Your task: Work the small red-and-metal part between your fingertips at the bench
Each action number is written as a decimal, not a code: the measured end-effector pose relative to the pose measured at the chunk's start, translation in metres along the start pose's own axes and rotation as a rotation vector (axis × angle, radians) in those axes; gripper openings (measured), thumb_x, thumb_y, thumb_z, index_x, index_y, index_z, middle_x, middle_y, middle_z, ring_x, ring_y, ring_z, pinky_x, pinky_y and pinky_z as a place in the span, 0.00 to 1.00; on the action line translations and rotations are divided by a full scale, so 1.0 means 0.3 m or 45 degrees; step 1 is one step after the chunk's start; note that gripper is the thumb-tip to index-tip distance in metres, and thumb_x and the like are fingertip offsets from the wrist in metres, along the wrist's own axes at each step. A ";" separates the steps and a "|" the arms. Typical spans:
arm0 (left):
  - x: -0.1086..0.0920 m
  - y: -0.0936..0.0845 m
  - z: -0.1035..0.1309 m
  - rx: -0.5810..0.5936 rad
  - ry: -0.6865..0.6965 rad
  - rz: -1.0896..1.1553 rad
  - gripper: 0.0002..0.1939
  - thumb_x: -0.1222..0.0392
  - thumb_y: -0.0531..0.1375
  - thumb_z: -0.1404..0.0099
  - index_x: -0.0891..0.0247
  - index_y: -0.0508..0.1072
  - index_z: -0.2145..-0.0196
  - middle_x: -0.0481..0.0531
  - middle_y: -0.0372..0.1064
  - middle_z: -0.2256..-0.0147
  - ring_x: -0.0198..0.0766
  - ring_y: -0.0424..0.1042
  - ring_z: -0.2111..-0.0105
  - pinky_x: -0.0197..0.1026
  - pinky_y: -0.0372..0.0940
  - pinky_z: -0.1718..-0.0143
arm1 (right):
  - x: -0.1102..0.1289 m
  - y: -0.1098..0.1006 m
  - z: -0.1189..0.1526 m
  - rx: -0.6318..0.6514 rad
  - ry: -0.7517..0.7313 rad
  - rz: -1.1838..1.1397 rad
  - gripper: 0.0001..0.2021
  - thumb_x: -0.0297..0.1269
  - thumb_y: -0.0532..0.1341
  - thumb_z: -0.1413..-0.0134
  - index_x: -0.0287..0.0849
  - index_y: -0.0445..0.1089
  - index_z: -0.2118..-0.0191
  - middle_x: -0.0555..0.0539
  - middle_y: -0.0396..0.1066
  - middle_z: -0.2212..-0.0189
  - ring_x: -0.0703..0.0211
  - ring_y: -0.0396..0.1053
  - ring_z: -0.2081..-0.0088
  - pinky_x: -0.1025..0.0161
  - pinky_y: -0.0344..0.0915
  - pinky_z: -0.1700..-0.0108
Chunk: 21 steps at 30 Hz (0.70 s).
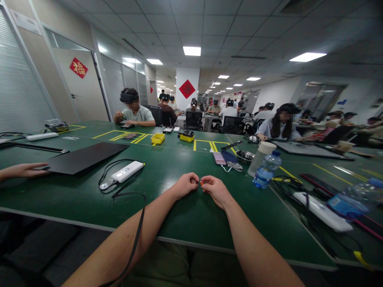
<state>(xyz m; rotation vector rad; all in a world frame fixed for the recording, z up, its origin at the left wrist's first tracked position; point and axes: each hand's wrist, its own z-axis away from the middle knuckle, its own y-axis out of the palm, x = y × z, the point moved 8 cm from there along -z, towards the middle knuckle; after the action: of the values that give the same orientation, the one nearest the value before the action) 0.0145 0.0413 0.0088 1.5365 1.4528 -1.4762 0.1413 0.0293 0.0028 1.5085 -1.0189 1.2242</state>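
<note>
Above the green table (167, 159), my left hand (187, 186) and my right hand (216, 192) face each other with a narrow gap between their fingertips. A small orange piece (201, 183) is pinched between the right thumb and fingers; its kind is too small to tell. The left thumb and forefinger are also pressed together, and whatever they hold is too tiny to make out. To the left of my hands lies a white power bank (127, 172) with a black cable.
At the left, another person's hand (28, 170) touches a black board (86, 157). A water bottle (267, 169), a pale tumbler (261, 157) and a metal bowl (245, 155) stand to the right. Yellow trays (158, 138) are farther back. Several people sit around.
</note>
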 end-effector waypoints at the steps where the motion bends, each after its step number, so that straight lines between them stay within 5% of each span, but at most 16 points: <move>1: 0.001 0.001 -0.001 0.005 0.008 -0.009 0.11 0.70 0.58 0.51 0.66 0.69 0.67 0.44 0.64 0.78 0.28 0.62 0.78 0.30 0.53 0.77 | 0.001 0.000 0.000 0.003 -0.010 0.006 0.14 0.27 0.64 0.65 0.39 0.69 0.65 0.50 0.70 0.70 0.65 0.66 0.71 0.67 0.63 0.69; 21: -0.005 0.007 0.003 0.039 -0.014 -0.036 0.11 0.71 0.58 0.51 0.66 0.69 0.67 0.43 0.63 0.79 0.27 0.61 0.79 0.30 0.53 0.77 | -0.010 -0.007 -0.010 -0.015 -0.020 0.078 0.14 0.30 0.64 0.67 0.38 0.70 0.66 0.50 0.70 0.72 0.66 0.64 0.74 0.66 0.60 0.69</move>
<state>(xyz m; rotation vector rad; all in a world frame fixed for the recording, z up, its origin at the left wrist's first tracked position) 0.0164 0.0394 0.0092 1.5299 1.4574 -1.5274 0.1421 0.0327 -0.0003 1.4902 -1.0876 1.2485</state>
